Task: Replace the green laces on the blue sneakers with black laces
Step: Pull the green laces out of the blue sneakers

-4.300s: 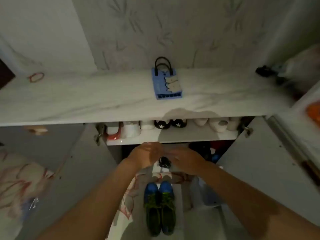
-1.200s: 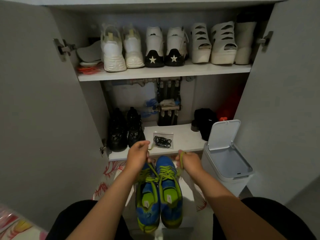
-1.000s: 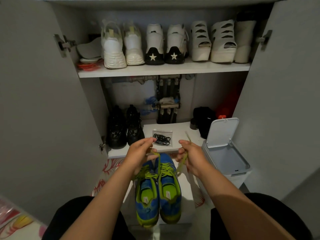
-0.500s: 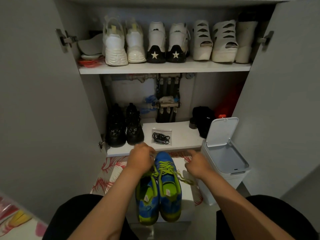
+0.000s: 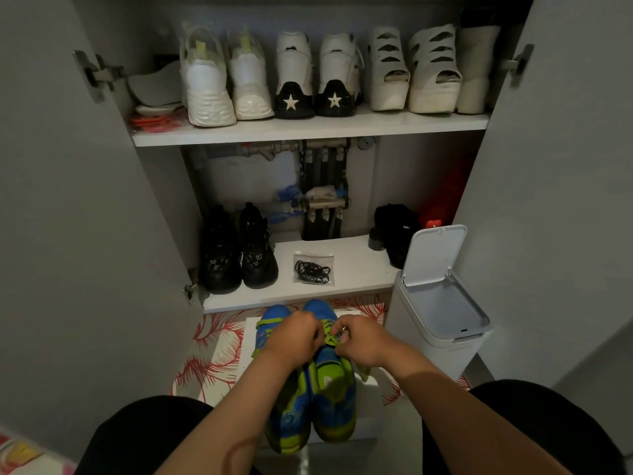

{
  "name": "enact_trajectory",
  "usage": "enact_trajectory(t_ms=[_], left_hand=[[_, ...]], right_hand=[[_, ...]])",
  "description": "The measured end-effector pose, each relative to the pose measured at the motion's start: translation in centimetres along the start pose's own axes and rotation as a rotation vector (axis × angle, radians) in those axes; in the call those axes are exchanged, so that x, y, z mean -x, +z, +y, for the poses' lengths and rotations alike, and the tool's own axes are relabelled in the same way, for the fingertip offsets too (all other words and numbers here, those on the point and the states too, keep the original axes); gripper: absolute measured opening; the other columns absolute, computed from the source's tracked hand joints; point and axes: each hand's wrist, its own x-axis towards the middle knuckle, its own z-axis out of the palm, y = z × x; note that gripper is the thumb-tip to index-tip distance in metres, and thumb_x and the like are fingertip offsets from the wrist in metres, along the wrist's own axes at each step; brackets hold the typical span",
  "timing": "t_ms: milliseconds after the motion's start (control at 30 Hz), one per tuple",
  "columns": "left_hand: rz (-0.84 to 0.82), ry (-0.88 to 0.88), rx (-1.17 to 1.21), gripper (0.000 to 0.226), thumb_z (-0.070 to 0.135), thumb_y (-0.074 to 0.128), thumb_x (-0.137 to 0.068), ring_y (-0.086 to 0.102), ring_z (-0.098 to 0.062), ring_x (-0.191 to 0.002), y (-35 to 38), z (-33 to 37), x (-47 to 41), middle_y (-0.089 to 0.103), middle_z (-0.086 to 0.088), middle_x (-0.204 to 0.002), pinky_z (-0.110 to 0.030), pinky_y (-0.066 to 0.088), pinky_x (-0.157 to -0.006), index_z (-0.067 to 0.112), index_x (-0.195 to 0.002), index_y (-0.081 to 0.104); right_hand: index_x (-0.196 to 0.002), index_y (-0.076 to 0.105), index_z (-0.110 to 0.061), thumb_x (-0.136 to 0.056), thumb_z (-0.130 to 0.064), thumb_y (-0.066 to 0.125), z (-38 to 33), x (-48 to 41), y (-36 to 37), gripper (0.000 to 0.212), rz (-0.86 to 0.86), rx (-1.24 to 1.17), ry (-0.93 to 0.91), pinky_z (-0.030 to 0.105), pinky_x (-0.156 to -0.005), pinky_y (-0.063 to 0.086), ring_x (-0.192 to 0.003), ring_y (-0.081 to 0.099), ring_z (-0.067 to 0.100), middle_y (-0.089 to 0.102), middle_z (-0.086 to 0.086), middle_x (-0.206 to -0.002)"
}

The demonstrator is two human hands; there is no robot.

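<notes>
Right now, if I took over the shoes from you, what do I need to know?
Left hand: its grip pinches the green laces on top of the blue sneakers.
Right hand: pinches the same laces from the other side.
The sneakers sit side by side in front of the cabinet, toes toward it.
The black laces lie in a clear bag on the lower shelf, untouched.
Done: the knot seems undone.
Left: pull out the green laces, thread in the black ones.
</notes>
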Motion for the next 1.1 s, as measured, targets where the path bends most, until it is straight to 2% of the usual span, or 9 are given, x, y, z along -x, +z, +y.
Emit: enact_trajectory(t_ms=[133,200,300,433,567,767,900,1000,1100], left_hand=[[0.091,-0.099,0.033,0.012,0.015,0.045,-0.098,0.061,-0.028,-0.091,-0.2,-1.1,-0.1,0.063,-0.012,-0.098,-0.034,0.043,-0.068,0.009,-0.096,0.055],[0.065,-0.091,0.068,0.012,0.013,0.047,-0.095,0.062,-0.029,-0.093,-0.2,-1.3,0.1,0.064,-0.01,-0.1,-0.036,0.049,-0.072,0.014,-0.102,0.056],[0.014,-0.007,0.053,0.035,0.014,0.048,-0.091,0.056,-0.02,-0.106,0.0,-0.8,0.3,0.062,-0.003,-0.11,-0.036,0.05,-0.082,0.029,-0.115,0.068],[0.094,-0.054,0.019,0.023,0.029,0.055,-0.087,0.055,-0.014,-0.105,-0.1,-0.8,0.0,0.063,0.004,-0.105,-0.034,0.052,-0.079,0.033,-0.098,0.075],[-0.014,-0.147,0.273,0.009,0.035,0.068,-0.085,0.065,-0.007,-0.086,-0.3,-1.1,0.0,0.072,0.011,-0.089,-0.031,0.055,-0.078,0.03,-0.084,0.075],[0.224,-0.535,0.782,0.021,0.015,0.058,-0.093,0.066,-0.029,-0.08,-0.2,-1.6,-0.3,0.068,-0.007,-0.077,-0.044,0.057,-0.083,0.018,-0.073,0.062],[0.156,-0.402,0.669,0.01,0.015,0.055,-0.093,0.065,-0.026,-0.087,-0.3,-1.3,0.2,0.068,-0.001,-0.088,-0.042,0.055,-0.085,0.022,-0.091,0.062],[0.119,-0.148,0.377,0.048,0.015,0.059,-0.088,0.055,-0.017,-0.108,-0.6,-1.2,0.7,0.063,0.009,-0.117,-0.035,0.049,-0.096,0.03,-0.133,0.055],[0.038,-0.056,0.242,0.043,0.027,0.06,-0.087,0.061,-0.011,-0.104,-1.1,-0.7,1.0,0.068,0.012,-0.114,-0.03,0.053,-0.086,0.041,-0.127,0.063]], right_hand=[[-0.092,0.062,-0.036,-0.076,-0.011,0.072,0.3,-0.1,-0.2,0.031,-0.002,-0.059,0.031,0.022,-0.07,0.048,-0.072,0.059,0.005,0.062,-0.012,-0.08],[-0.092,0.062,-0.037,-0.075,-0.01,0.069,0.2,0.0,-0.1,0.032,0.004,-0.037,0.022,0.023,-0.072,0.049,-0.073,0.059,0.007,0.061,-0.012,-0.079],[-0.097,0.063,-0.036,-0.076,-0.008,0.063,-0.1,0.0,0.1,0.035,0.006,0.01,-0.033,0.025,-0.071,0.047,-0.076,0.057,0.01,0.057,-0.013,-0.078],[-0.105,0.067,-0.025,-0.079,-0.006,0.062,-0.4,0.1,0.4,0.033,0.022,0.05,-0.065,0.026,-0.077,0.048,-0.082,0.057,0.014,0.055,-0.011,-0.082],[-0.105,0.066,-0.027,-0.081,-0.012,0.064,-0.5,0.3,0.4,0.028,0.055,0.089,-0.061,0.026,-0.078,0.048,-0.083,0.056,0.014,0.057,-0.01,-0.087],[-0.095,0.064,-0.032,-0.083,-0.017,0.061,-0.9,0.7,0.5,0.02,0.083,0.105,-0.019,0.027,-0.083,0.051,-0.094,0.064,0.018,0.062,-0.012,-0.092],[-0.089,0.071,-0.028,-0.086,-0.026,0.063,-1.4,0.7,0.8,0.009,0.178,0.155,-0.05,0.027,-0.08,0.052,-0.091,0.065,0.016,0.068,-0.011,-0.09],[-0.079,0.072,-0.026,-0.087,-0.028,0.066,-1.9,0.4,0.9,0.01,0.228,0.138,-0.073,0.031,-0.077,0.053,-0.086,0.066,0.016,0.06,-0.014,-0.08],[-0.079,0.072,-0.025,-0.088,-0.027,0.068,-2.3,0.2,1.0,0.011,0.202,-0.005,-0.063,0.038,-0.08,0.055,-0.085,0.067,0.016,0.071,-0.006,-0.088]])
